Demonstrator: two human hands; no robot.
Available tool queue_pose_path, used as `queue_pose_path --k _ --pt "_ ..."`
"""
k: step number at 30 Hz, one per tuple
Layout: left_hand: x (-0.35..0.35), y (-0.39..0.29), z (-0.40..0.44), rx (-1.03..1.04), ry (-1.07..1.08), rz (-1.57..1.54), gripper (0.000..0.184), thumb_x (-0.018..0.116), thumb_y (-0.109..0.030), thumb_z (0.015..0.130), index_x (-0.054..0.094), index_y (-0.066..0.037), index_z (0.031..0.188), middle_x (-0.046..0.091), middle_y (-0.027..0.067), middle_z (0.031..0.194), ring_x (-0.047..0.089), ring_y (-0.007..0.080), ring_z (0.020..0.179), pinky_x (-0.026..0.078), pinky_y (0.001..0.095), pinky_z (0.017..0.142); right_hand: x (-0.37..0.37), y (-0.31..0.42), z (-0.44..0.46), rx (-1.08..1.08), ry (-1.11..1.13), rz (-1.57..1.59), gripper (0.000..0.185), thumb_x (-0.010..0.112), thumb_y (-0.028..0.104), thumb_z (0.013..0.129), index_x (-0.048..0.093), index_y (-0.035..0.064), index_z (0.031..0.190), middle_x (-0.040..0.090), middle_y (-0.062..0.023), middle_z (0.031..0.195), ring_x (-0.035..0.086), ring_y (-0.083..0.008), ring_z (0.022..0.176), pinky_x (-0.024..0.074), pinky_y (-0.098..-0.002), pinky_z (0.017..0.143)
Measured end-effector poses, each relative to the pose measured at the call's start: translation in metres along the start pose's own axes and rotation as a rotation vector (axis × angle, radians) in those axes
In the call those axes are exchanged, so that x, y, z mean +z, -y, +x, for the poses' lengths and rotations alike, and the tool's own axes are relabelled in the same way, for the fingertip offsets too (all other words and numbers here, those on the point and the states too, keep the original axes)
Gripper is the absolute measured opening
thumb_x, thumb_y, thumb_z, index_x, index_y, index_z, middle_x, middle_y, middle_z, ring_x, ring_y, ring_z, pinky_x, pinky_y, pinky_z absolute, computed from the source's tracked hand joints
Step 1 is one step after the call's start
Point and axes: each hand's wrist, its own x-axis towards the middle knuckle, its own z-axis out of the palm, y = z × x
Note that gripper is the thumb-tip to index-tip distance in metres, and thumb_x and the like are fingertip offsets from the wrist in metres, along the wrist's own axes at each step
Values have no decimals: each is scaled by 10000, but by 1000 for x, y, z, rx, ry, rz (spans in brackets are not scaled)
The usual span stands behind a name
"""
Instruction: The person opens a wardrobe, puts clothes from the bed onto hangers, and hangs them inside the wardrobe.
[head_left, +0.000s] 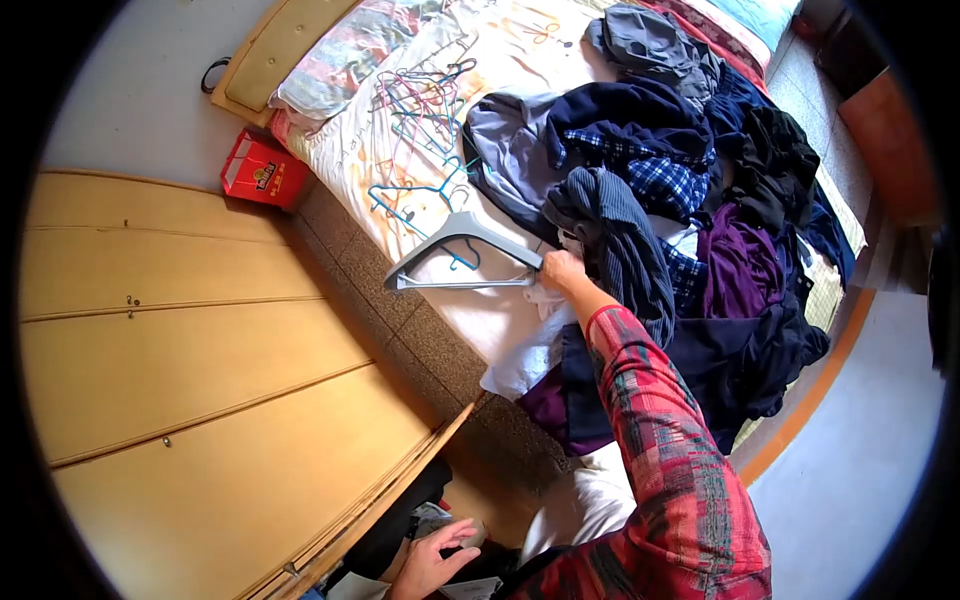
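Observation:
My right hand point(563, 271) is closed around one end of a wide grey plastic clothes hanger point(470, 232), held over the near side of the bed. Just beyond it lie thin blue wire hangers point(405, 192) and a tangle of pink and blue ones point(425, 95). Beside the right hand is a heap of clothes, with a dark striped garment point(615, 235) closest and white cloth point(530, 355) below. My left hand point(435, 560) is low in front of me, next to the open wardrobe door, its fingers apart and slightly bent, holding nothing I can see.
Yellow wardrobe doors point(200, 400) stand along the left, one point(400, 490) swung out. A red paper bag point(262, 170) is by the headboard point(265, 60). More clothes, including a purple garment point(742, 262), cover the bed's right part. A brown cabinet point(890, 150) stands far right.

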Motion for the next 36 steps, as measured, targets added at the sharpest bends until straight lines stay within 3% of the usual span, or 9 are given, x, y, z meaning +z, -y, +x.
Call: queue_pose_path --k 5,9,12,19,24,28,31,33,36 --pt "-3 -11 6 112 -8 54 484 696 -107 773 524 1 1212 646 131 1052 622 154 935 501 280 811 36 -5 -30 9 17 29 246 582 260 721 685 54 807 653 -191 900 647 -306 843 520 -412 724" --pt "1 2 8 48 22 21 486 642 11 755 505 33 1220 633 142 1058 604 147 937 487 266 825 8 9 -53 41 -13 381 371 528 207 701 601 42 1025 624 -225 987 595 -388 927 475 -447 813" --pt "6 0 12 144 11 89 460 679 -74 736 547 31 1164 653 151 1021 634 178 906 492 286 815 8 11 -80 -4 -147 703 398 504 165 689 599 49 1057 614 -228 1014 570 -391 982 445 -432 867" --pt "16 -34 -10 397 -32 285 419 683 -70 731 581 -7 1132 664 122 992 633 179 888 483 280 798 20 -27 -290 -104 -480 761 452 443 26 698 533 100 1135 618 -207 976 586 -385 931 462 -408 780" --pt "29 -36 -28 597 -97 321 351 670 -27 730 613 -17 1076 663 117 964 631 176 845 486 275 772 7 -54 -449 -116 -511 823 534 465 -44 646 520 51 1169 603 -192 1062 585 -322 1021 442 -326 871" --pt "43 -36 -26 992 -224 530 518 715 -96 697 539 -22 1179 539 167 1209 493 328 1148 383 379 971 -16 -55 -550 -243 -606 646 509 535 -13 665 515 4 1173 599 -191 1091 587 -297 1033 437 -326 901" --pt "57 -39 -28 1082 -261 626 614 716 -183 720 478 -25 1263 473 167 1294 436 287 1222 337 353 1009 -33 -46 -610 -307 -544 601 565 549 13 598 526 3 1163 601 -189 1083 586 -324 1015 437 -338 896" --pt "62 -35 -28 1008 -140 492 738 767 -222 680 424 4 1293 456 208 1291 438 318 1210 342 367 1008 -41 -34 -639 -431 -600 471 538 552 64 597 535 -5 1130 609 -188 1003 602 -353 909 466 -351 804" --pt "63 -28 -34 781 271 214 712 768 -173 680 437 -6 1287 562 93 1148 531 185 1043 410 291 913 -41 -28 -672 -514 -512 409 595 625 158 579 527 25 1151 603 -162 888 598 -343 770 472 -378 663"
